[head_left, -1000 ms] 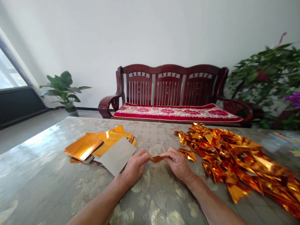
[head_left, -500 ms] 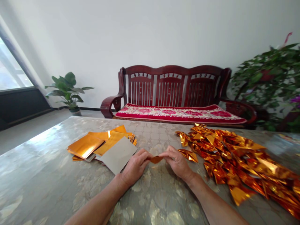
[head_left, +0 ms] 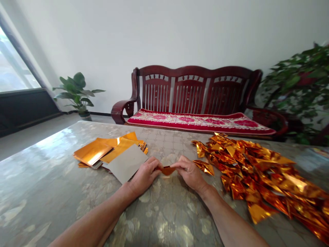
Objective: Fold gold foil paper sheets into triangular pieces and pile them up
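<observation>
Between my two hands, just above the table, is a small folded piece of gold foil paper (head_left: 168,170). My left hand (head_left: 147,173) pinches its left end, and my right hand (head_left: 189,173) pinches its right end. Left of my hands lies a loose stack of flat gold foil sheets (head_left: 94,153), with a sheet showing its grey back (head_left: 128,164) on top, close to my left wrist. To the right spreads a big heap of folded gold foil pieces (head_left: 246,168). One single folded foil piece (head_left: 205,167) rests right beside my right hand.
A table (head_left: 84,209) with a shiny, patterned cover carries everything. Behind it stands a dark red wooden bench (head_left: 190,91) with a red floral cushion (head_left: 200,120). One potted plant (head_left: 75,91) is at the back left, and leafy greenery (head_left: 300,85) at the right.
The view has tilted and shifted slightly. Both hands still pinch the folded foil paper, which now shows a more open upper edge. The stack and the heap look unchanged.
</observation>
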### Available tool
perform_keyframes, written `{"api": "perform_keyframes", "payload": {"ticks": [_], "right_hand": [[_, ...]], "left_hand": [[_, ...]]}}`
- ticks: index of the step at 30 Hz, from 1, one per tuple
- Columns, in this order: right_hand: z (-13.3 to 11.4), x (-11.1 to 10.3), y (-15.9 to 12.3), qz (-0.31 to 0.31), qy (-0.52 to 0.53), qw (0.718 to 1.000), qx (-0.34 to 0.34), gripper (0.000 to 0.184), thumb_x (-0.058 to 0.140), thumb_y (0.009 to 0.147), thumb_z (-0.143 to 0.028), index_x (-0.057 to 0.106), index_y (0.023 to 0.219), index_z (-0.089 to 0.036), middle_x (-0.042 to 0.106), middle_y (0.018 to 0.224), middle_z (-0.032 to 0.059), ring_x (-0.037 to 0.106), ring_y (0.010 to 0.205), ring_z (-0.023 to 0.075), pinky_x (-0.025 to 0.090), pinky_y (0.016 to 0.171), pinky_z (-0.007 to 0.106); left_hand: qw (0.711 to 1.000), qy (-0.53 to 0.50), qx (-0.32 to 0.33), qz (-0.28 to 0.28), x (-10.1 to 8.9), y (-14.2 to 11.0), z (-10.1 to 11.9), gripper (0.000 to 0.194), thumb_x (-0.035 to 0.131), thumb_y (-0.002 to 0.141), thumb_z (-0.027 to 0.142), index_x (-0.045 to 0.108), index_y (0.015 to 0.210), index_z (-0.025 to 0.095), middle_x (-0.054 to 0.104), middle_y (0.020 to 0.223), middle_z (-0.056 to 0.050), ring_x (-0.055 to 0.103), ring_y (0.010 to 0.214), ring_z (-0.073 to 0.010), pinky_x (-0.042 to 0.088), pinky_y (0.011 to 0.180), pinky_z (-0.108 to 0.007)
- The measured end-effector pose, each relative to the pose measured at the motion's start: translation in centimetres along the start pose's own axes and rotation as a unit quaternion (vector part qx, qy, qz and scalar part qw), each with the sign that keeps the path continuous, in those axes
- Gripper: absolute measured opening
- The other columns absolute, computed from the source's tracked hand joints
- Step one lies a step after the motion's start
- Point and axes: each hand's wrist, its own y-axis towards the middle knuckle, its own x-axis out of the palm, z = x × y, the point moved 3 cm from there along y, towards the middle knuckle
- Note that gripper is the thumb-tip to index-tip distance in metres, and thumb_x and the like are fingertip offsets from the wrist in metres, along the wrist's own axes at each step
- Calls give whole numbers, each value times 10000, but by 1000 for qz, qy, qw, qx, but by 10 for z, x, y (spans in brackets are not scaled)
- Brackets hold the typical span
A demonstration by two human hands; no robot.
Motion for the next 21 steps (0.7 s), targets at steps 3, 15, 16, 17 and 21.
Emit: {"api": "perform_keyframes", "payload": {"ticks": [3, 15, 16, 17, 21], "right_hand": [[-2, -2, 0, -10, -32, 999, -6, 229, 563, 904, -216, 766, 984, -287, 536, 756, -1, 550, 725, 139, 440, 680, 252], [-12, -5, -7, -63, -235, 961, -131, 396, 434, 947, -123, 719, 1134, -323, 598, 801, 24, 563, 720, 146, 405, 670, 257], [-13, -5, -7, -67, -250, 956, -135, 391, 440, 945, -120, 716, 1140, -317, 600, 802, 25, 562, 724, 148, 399, 668, 258], [-13, -5, -7, -71, -261, 953, -138, 380, 450, 944, -121, 715, 1138, -310, 601, 800, 26, 561, 726, 150, 394, 664, 257], [-14, -4, -7, -98, -289, 942, -143, 309, 491, 944, -134, 736, 1058, -283, 610, 802, 23, 566, 743, 147, 384, 655, 247]], "left_hand": [[1000, 3, 8, -4, 1, 1, -3, 118, 549, 873, 127, 630, 835, 203, 596, 903, -14, 591, 854, -139, 472, 797, -244], [999, 36, 27, 18, 4, 0, -9, 157, 468, 963, 215, 597, 874, 214, 606, 884, -18, 585, 835, -138, 459, 791, -237], [999, 41, 21, 14, 4, -1, -10, 158, 465, 966, 218, 596, 878, 214, 610, 877, -14, 585, 829, -137, 458, 785, -235], [999, 47, 16, 9, 4, -1, -9, 158, 463, 968, 223, 598, 885, 215, 614, 876, -12, 587, 827, -136, 457, 781, -233], [997, 77, 19, -13, 3, -2, -6, 173, 453, 981, 243, 615, 929, 215, 645, 900, -15, 604, 832, -138, 463, 770, -233]]}}
